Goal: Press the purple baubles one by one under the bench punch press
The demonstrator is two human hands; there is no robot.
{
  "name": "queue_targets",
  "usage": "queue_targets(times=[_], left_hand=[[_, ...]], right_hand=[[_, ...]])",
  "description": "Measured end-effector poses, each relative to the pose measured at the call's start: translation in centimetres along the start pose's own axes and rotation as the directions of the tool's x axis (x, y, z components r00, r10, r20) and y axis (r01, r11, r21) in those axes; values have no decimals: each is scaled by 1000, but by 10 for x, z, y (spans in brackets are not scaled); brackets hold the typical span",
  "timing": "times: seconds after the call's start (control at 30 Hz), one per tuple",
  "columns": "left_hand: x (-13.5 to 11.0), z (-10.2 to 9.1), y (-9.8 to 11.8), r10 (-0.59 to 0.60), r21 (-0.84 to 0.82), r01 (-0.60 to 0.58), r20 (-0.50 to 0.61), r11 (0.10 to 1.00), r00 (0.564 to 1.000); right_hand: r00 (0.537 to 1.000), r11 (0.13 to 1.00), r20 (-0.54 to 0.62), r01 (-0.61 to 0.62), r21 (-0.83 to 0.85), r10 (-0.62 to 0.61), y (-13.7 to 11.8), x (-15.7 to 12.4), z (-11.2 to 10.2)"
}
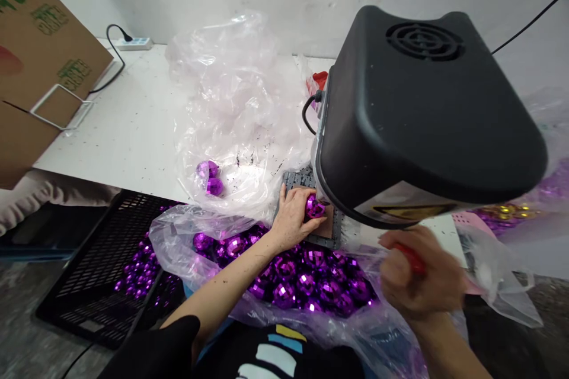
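Observation:
My left hand (291, 218) is closed around a shiny purple faceted ball (315, 206). It holds the ball on the gritty grey base plate (296, 179) of a machine with a big black housing (427, 112), whose edge overhangs the spot. My right hand (429, 284), blurred by motion, is wrapped round a red handle (412, 259) just below the housing's front right. Under my left forearm, a clear plastic bag (178, 234) holds many purple mirrored balls (284, 295). On the white table (128, 142), two more purple balls (214, 186) lie on crumpled clear plastic (235, 100).
A black crate (95, 260) with smaller purple balls stands low at the left. Behind it are a cardboard box (57, 41), a white wire stand (62, 108) and a power strip (136, 44). More bagged balls (511, 213) sit at the right by a pink basket (469, 225).

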State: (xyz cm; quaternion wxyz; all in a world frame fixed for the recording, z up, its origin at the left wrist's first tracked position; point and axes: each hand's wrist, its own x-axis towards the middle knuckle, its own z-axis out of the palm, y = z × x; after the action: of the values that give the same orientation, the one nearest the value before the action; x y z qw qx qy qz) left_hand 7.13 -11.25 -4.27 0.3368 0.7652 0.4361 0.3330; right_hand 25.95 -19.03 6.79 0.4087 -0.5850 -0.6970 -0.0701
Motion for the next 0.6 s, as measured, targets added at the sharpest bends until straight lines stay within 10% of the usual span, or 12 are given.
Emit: queue_targets(times=[0.17,0.47,0.6], left_hand=[[-2,-11,9,37,-19,-38,-33,999,999],[-92,-102,37,-169,148,130,289,980,942],[-84,-141,36,-211,104,191,254,976,944]], right_hand=[[932,990,-332,-141,29,142,-13,66,-20],[946,966,-272,-115,232,178,-5,104,-11],[937,946,-271,-138,294,221,7,104,-5]])
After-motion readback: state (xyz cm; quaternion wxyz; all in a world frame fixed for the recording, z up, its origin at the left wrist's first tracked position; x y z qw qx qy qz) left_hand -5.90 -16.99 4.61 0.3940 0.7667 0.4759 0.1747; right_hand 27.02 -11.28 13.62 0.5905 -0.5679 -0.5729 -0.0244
